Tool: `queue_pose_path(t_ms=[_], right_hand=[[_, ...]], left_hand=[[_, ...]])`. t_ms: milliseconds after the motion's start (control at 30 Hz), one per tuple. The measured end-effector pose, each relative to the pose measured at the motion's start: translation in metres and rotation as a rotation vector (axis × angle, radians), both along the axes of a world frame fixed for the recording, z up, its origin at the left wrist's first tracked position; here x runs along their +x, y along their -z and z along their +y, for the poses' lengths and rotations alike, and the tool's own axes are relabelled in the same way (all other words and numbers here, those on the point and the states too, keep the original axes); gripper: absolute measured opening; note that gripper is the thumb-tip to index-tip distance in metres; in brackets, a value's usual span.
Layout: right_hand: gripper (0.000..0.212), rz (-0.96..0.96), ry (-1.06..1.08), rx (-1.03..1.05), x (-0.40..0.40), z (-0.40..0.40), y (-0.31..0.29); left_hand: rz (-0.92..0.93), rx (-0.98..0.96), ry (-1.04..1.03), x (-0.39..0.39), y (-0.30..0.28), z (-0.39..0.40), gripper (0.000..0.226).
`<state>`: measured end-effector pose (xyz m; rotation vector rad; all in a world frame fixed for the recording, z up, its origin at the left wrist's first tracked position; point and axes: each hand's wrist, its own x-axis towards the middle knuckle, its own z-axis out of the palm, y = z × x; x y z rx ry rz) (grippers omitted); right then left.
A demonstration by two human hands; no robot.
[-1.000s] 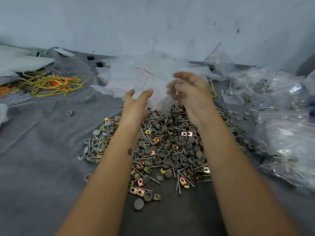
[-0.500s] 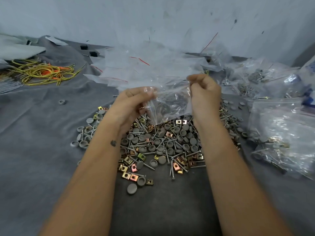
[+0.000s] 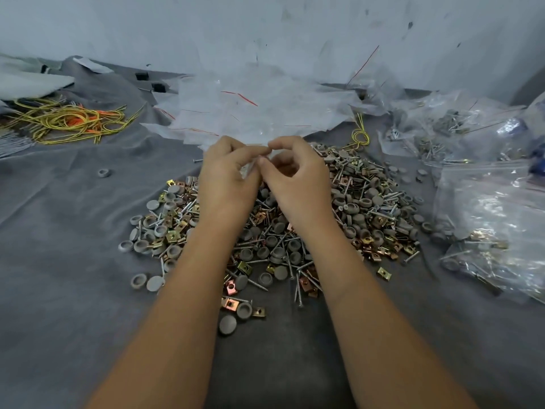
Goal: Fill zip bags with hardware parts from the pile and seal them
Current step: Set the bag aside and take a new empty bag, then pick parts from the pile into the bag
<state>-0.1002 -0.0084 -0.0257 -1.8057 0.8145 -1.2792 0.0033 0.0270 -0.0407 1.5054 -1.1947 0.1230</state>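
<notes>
Clear zip bag [image 3: 247,168] pinched between my left hand [image 3: 227,180] and right hand [image 3: 298,175], both grips closed on it, fingertips touching, above the far part of the hardware pile [image 3: 362,214] on the grey counter [image 3: 65,231]. Filled bags [image 3: 489,219] right.

Cloth [image 3: 73,261] on table: dark grey, plain. Wall [image 3: 265,25]: pale blue-grey, flecked with dark marks. Pile of hardware parts [image 3: 368,214]: grey round caps, silver screws, clips in yellow-gold and copper-pink. Empty zip bags [image 3: 250,113]: clear to milky white, thin red lines along edges. Filled bags [image 3: 495,219] at right: clear, glinting white, grey and gold contents showing through. Wire bundle [image 3: 67,122] at left: yellow with orange patch. Small wire loop [image 3: 361,136] behind pile: yellow. Two small blocks [image 3: 157,87] near wall: black.
</notes>
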Motion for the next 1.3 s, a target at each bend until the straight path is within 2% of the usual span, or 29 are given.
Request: queue_pose_path(t_ms=[167,300,367,433,567,667,800,900,1000,1067,1167,1300], right_hand=[[0.025,-0.086,0.000,0.105,0.006,-0.009,-0.009],[0.026,-0.114,0.062,0.103,0.003,-0.015,-0.007],[0.027,-0.122,0.074,0.105,0.000,-0.016,-0.003],[0.025,-0.142,0.043,0.131,-0.004,-0.017,0.001],[0.027,-0.176,-0.050,0.173,-0.012,-0.015,0.004],[0.029,-0.161,-0.105,0.153,-0.013,-0.014,0.004],[0.025,-0.034,-0.029,0.024,-0.013,-0.013,0.007],[0.017,-0.029,0.099,-0.027,-0.015,-0.014,0.008],[0.022,-0.036,0.252,-0.072,-0.016,-0.015,0.010],[0.022,0.033,0.260,-0.158,-0.015,-0.013,0.011],[0.013,0.141,0.178,-0.303,-0.016,-0.010,0.012],[0.009,0.233,0.152,-0.352,-0.014,-0.011,0.016]], left_hand=[[0.024,0.040,0.000,-0.011,-0.011,-0.009,0.029],[-0.012,0.066,0.112,-0.013,-0.007,-0.002,0.034],[0.129,0.049,0.168,-0.011,-0.005,0.005,0.035],[0.239,0.052,0.130,-0.008,-0.004,0.007,0.029],[0.104,0.145,0.012,-0.005,0.000,0.004,0.015],[-0.004,0.087,0.013,-0.007,0.002,0.004,0.017],[-0.017,-0.014,-0.007,-0.008,0.002,0.004,0.026],[-0.044,-0.094,-0.073,-0.005,0.000,0.008,0.032],[-0.189,-0.141,-0.063,-0.009,-0.002,0.010,0.038],[-0.255,-0.134,-0.026,-0.012,-0.003,0.010,0.041],[-0.222,-0.110,-0.022,-0.013,-0.002,0.009,0.044],[-0.212,-0.091,-0.052,-0.011,0.000,0.008,0.036]])
